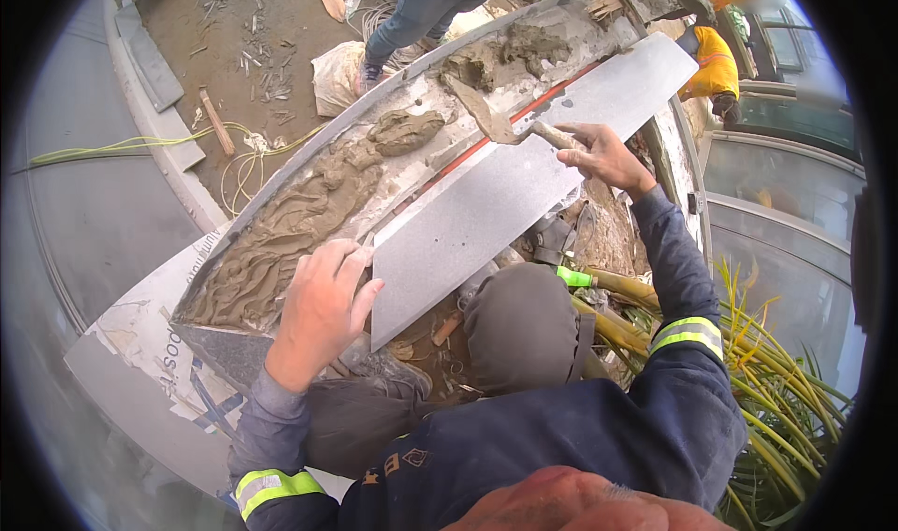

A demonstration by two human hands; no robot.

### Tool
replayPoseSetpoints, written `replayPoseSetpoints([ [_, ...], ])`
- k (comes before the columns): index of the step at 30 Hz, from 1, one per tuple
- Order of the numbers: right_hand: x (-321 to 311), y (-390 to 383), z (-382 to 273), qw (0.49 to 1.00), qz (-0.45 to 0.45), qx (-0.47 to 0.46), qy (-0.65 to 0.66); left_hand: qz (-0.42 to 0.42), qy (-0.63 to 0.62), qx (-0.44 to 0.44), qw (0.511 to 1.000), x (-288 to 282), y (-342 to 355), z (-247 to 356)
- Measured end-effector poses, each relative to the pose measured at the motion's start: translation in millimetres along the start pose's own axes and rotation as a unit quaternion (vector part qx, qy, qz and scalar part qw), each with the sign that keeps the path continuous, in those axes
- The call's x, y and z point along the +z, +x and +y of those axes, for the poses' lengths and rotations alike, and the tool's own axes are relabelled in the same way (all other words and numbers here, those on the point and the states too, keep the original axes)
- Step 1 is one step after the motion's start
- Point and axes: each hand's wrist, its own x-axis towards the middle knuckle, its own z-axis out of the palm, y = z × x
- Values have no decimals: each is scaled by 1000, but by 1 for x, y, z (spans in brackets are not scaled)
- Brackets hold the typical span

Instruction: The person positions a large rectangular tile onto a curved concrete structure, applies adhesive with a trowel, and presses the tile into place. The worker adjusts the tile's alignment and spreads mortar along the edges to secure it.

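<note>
A long curved ledge (309, 138) runs from lower left to upper right and is spread with wet brown mortar (281, 232), heaped thicker near its upper end. Along the near edge of that bed a long grey stone slab (505, 194) is laid, slanting the same way; a red strip (486, 143) shows between slab and mortar (whether the two touch cannot be told).

The slab's lower-left corner is pressed by the left hand (318, 311), whose fingers are spread flat and open across the corner and the mortar's edge, with nothing clasped in them. The right hand (603, 157) is closed around the handle of a trowel (496, 119), held over the slab's upper half, the mortar-caked blade pointing up-left onto the bed.

Both forearms are covered by dark blue sleeves (678, 278) with yellow reflective bands. Below the slab, rubble and a green-tipped tool (572, 276) are seen, and yellow-green leaves (776, 391) at the right. Beyond the ledge, another person's legs in jeans (412, 12) are seen, and yellow cable (131, 143) lies on the ground.
</note>
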Motion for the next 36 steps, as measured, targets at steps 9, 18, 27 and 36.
replayPoseSetpoints([
  [9, -59, 55, 34, 984, -2, -44, -174, -27, 99, -22, 994, 16, 14, 13],
  [18, -7, 75, 70, 921, 80, -233, -300, -13, 98, -50, 994, 16, 5, 33],
  [27, -1, 80, 135, 919, 56, -237, -311, -56, 139, -74, 986, 19, -11, 32],
  [36, -62, 29, 51, 913, 13, -138, -384, -80, 125, -82, 986, 15, -23, 40],
])
